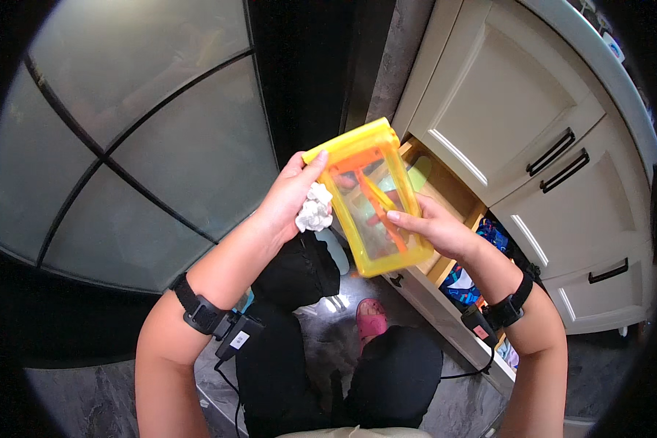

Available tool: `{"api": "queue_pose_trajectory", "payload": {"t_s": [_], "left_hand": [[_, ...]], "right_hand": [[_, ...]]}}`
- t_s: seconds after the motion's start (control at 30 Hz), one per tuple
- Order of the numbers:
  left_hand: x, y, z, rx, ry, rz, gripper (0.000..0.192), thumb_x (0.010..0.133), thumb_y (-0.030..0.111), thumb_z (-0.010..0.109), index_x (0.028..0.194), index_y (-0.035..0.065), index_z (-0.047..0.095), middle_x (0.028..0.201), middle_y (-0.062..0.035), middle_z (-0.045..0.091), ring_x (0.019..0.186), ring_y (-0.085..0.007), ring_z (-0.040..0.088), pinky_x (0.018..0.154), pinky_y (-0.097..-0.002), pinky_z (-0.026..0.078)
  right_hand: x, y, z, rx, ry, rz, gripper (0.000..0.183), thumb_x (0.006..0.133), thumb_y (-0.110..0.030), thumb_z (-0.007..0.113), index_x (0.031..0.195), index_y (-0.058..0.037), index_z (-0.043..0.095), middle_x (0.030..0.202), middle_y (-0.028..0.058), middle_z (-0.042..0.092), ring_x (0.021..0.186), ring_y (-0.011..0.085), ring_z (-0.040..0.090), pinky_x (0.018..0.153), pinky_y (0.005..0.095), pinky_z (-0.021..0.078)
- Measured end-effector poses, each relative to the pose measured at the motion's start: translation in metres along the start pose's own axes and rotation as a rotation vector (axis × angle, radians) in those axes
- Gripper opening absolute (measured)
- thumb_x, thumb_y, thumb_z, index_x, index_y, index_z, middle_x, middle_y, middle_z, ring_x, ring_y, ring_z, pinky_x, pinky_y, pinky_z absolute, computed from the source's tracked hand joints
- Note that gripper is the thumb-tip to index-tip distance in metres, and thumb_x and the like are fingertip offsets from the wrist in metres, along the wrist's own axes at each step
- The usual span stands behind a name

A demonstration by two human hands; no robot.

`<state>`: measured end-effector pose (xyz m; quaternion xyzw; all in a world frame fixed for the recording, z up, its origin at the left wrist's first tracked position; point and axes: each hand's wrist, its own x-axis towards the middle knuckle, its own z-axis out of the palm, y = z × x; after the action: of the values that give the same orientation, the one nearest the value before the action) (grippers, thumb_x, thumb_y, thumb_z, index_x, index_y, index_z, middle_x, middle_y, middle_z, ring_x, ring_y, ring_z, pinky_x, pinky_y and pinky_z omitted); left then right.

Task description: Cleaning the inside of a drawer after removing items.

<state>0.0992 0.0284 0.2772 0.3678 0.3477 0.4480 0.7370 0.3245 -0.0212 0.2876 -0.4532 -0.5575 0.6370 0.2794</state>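
A yellow plastic case [370,263] with clear panels and an orange part inside is held tilted between both hands. My left hand [291,189] grips its upper left corner, thumb on the yellow edge, and also has a crumpled white tissue or cloth [314,209] against the palm. My right hand [435,224] holds the lower right side, its thumb over the front and fingers visible behind the clear panel. Beneath the case, an open drawer [441,191] shows a light wooden interior, partly hidden by the case and my right hand.
Folded patterned fabric [491,234] lies in the drawer's further section. Cream cabinet doors [517,82] with black handles stand at the right under a pale countertop [572,24]. A frosted glass panel [197,137] with dark bars is at the left. A pink clog [370,317] is on the floor.
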Motion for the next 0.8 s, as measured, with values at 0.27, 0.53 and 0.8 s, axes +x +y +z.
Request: {"api": "queue_pose_trajectory", "payload": {"t_s": [0.27, 0.53, 0.8], "left_hand": [[-0.016, 0.038, -0.016, 0.806, -0.354, -0.047, 0.050, 0.076, 0.026, 0.069, 0.114, 0.0019, 0.048, 0.088, -0.0060, 0.061, 0.082, -0.0102, 0.056, 0.070, -0.0236, 0.044], [-0.019, 0.028, -0.016, 0.657, -0.454, -0.011, 0.052, 0.075, 0.030, 0.069, 0.114, 0.0007, 0.050, 0.101, -0.0057, 0.059, 0.091, -0.0122, 0.056, 0.081, -0.0270, 0.045], [-0.002, 0.022, -0.024, 0.508, 0.029, 0.240, 0.041, 0.081, 0.029, 0.064, 0.108, 0.0001, 0.053, 0.100, -0.0096, 0.061, 0.087, -0.0157, 0.060, 0.078, -0.0283, 0.047]], "right_hand": [[-0.025, -0.021, 0.001, -0.313, -0.092, 0.067, 0.034, 0.086, -0.028, 0.057, 0.111, -0.0042, 0.053, 0.094, 0.0029, 0.062, 0.086, 0.0092, 0.054, 0.077, 0.0256, 0.0438], [-0.033, -0.028, -0.027, 0.501, -0.121, 0.054, 0.063, 0.090, -0.054, 0.029, 0.114, 0.0006, 0.051, 0.081, 0.0079, 0.061, 0.060, 0.0060, 0.047, 0.050, 0.0157, 0.0363], [-0.034, -0.008, -0.026, -0.669, 0.010, -0.164, 0.026, 0.084, -0.029, 0.059, 0.090, -0.0036, 0.061, 0.058, 0.0018, 0.048, 0.048, 0.0119, 0.045, 0.047, 0.0284, 0.0383]]}}
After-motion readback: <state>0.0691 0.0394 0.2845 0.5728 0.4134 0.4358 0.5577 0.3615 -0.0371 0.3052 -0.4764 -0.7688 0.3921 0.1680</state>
